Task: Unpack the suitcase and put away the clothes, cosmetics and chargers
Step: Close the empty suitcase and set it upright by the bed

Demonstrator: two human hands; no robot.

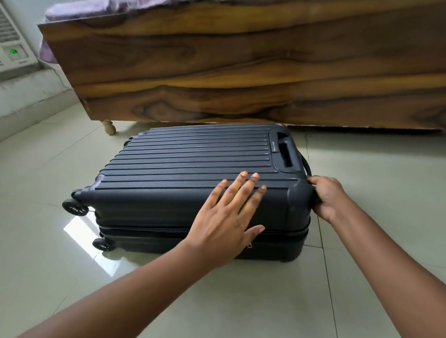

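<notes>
Dark navy ribbed hard-shell suitcase (191,175), zipped shut, lying flat on tiled floor (372,213) beside wooden bed (237,61), wheels left.

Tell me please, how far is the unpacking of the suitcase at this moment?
Done: only that the dark suitcase lies flat on the tiled floor beside the wooden bed. In hand: the left hand rests flat on the shell; the right hand grips its corner by the top handle, perhaps at the zip. Left: the case looks closed, no clothes, cosmetics or chargers are out, so everything remains.
</notes>
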